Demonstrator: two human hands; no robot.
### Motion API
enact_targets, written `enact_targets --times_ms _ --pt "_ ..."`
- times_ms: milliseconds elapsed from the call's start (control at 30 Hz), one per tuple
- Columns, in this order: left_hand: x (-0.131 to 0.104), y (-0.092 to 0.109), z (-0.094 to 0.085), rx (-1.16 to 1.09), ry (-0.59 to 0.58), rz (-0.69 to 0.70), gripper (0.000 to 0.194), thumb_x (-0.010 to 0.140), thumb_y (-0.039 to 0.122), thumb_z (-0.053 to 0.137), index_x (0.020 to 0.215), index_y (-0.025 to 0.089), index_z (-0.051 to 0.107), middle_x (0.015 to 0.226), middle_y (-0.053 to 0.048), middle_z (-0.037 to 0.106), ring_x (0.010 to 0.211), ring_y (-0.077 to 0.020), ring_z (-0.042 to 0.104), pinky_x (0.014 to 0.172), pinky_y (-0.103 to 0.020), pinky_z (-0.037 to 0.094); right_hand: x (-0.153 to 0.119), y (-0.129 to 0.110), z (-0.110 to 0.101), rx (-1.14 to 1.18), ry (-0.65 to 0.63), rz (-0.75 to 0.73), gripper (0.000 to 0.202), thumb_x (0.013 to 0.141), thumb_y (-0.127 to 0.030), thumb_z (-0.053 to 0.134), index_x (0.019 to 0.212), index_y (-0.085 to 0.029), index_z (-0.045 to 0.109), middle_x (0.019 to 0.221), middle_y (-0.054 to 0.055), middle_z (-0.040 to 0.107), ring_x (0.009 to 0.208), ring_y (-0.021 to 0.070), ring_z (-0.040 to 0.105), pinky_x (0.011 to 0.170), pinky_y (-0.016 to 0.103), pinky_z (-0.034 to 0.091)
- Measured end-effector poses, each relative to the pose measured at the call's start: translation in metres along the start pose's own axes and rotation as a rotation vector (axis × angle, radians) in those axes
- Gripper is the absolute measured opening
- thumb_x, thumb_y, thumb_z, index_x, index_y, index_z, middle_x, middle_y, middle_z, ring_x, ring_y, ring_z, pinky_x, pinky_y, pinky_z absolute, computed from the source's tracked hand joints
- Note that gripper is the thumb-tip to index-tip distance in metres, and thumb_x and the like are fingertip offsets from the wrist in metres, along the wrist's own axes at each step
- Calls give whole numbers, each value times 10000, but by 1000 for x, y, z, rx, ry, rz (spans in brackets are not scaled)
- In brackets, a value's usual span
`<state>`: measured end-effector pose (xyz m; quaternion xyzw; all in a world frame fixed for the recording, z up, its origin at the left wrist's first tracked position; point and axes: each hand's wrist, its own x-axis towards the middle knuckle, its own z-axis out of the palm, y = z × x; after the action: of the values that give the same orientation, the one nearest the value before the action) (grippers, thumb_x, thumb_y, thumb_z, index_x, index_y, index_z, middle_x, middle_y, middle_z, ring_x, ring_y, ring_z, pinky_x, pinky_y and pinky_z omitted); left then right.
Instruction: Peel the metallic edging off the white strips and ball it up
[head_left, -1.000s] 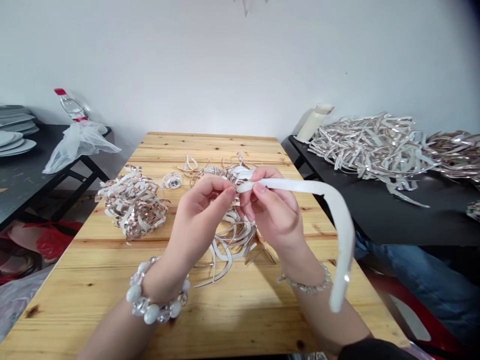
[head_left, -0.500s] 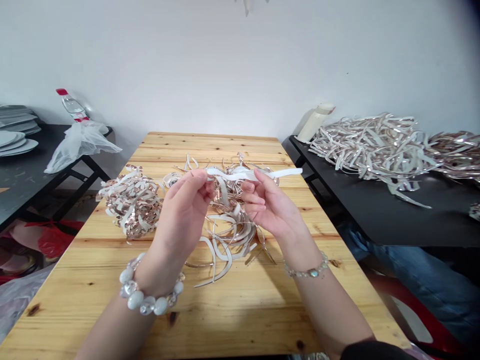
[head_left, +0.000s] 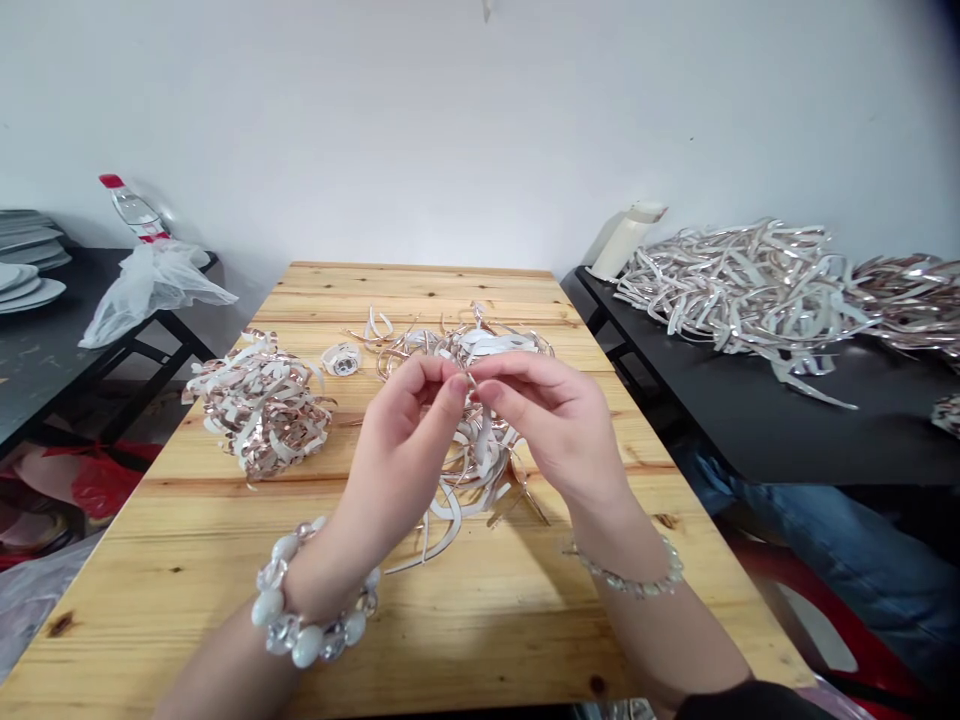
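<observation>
Over the middle of the table, my left hand [head_left: 409,440] and my right hand [head_left: 566,425] meet fingertip to fingertip, both pinched closed. A narrow pale strip [head_left: 472,381] shows between the fingertips; most of it is hidden by the fingers. Beneath them lies a loose tangle of white and rose-gold shiny strips [head_left: 454,510], partly covered by my hands. A broader white strip [head_left: 495,345] rests on its far side. Left of my left hand sits a dense heap of curly, shiny trimmings [head_left: 259,410]. A small white roll [head_left: 342,359] lies between that heap and the tangle.
The wooden table [head_left: 225,600] is in front of me. On the black table [head_left: 795,440] at right are a large strip pile [head_left: 750,285] and a cream cylinder [head_left: 626,240]. At left stand a red-capped bottle [head_left: 135,208], a white mesh bag [head_left: 154,285] and stacked white plates [head_left: 30,288].
My hands have come together from apart, and the long white strip stretched between them is no longer held out sideways. The small roll behind my left hand is now more visible.
</observation>
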<state>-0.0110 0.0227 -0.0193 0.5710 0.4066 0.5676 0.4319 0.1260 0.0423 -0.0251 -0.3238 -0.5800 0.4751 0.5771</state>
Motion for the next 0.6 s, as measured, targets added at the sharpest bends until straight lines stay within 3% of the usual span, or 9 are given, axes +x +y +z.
enact_targets --times_ms 267,433,600 --pt "-2 1 4 168 -16 106 94 873 195 504 783 187 528 749 -15 559 701 -132 494 621 -263 427 -5 -4 -2 -175 49 -104 47 816 -227 675 771 -221 687 762 3 683 705 129 623 645 268 525" --pt "-3 1 7 36 -105 33 110 901 223 477 804 182 510 743 -10 533 663 -113 495 555 -231 422 -3 0 0 16 113 -11 125 831 -198 638 706 -209 631 637 -22 619 622 104 577 554 221 476" --pt "-8 7 6 5 -137 22 122 917 204 455 805 170 492 730 10 478 613 -82 452 507 -201 380 5 -1 -2 172 229 38 160 805 -142 584 649 -180 586 647 -21 641 496 74 563 446 188 451"
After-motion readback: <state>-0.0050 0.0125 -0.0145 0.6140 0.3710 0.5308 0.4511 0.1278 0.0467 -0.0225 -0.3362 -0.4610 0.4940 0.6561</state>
